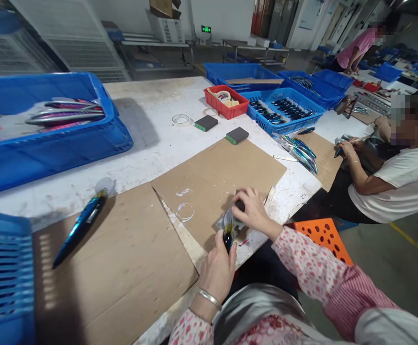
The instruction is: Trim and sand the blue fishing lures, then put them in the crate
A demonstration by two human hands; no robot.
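Note:
My left hand (219,266) is closed round the lower end of a dark, shiny fish-shaped lure (228,235) at the table's near edge. My right hand (254,208) is curled over the lure's upper end, fingers pressed on a small dark block (240,206) against it. Both hands work above a brown cardboard sheet (216,177) with white smears. A second blue lure (81,225) lies loose on another cardboard sheet (122,268) to the left, apart from my hands.
Blue crates (50,148) with lures stand at the left and back right. A red tray (226,108), tape rolls (181,119) and two sanding blocks (236,135) lie mid-table. A seated person (391,177) works at the right beside several lures (298,151). An orange stool (323,235) stands below.

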